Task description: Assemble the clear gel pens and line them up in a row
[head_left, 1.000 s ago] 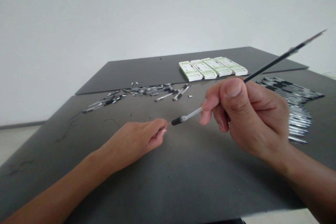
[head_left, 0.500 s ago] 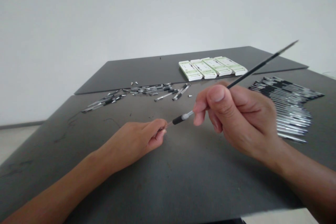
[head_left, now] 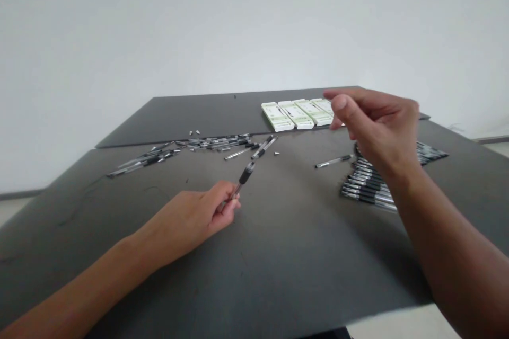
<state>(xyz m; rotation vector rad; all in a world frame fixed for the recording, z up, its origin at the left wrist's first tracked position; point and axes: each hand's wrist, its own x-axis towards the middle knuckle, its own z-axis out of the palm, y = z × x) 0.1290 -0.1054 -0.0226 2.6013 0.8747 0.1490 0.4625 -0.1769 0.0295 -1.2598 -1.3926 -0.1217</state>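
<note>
My left hand [head_left: 194, 213] is shut on a clear ballpoint pen [head_left: 245, 174] with a black grip, which points away from me over the table. My right hand [head_left: 376, 127] hangs in the air above the far right of the table, holding nothing, with its fingers slightly apart. Below it, a single pen [head_left: 333, 161] lies on the table beside a neat stack of black and clear pens [head_left: 369, 186]. My right hand hides part of that stack and part of the white and green boxes [head_left: 296, 115].
A loose scatter of pens [head_left: 218, 143] and small metal tips [head_left: 194, 132] lies on the dark grey tabletop [head_left: 278, 254], which is made of two joined boards. A white wall stands behind it. The floor shows past the table edges.
My right hand has let go of the long black refill, which is no longer visible, and moved up and right. The pen in my left hand now points away. A single pen lies near the stack.
</note>
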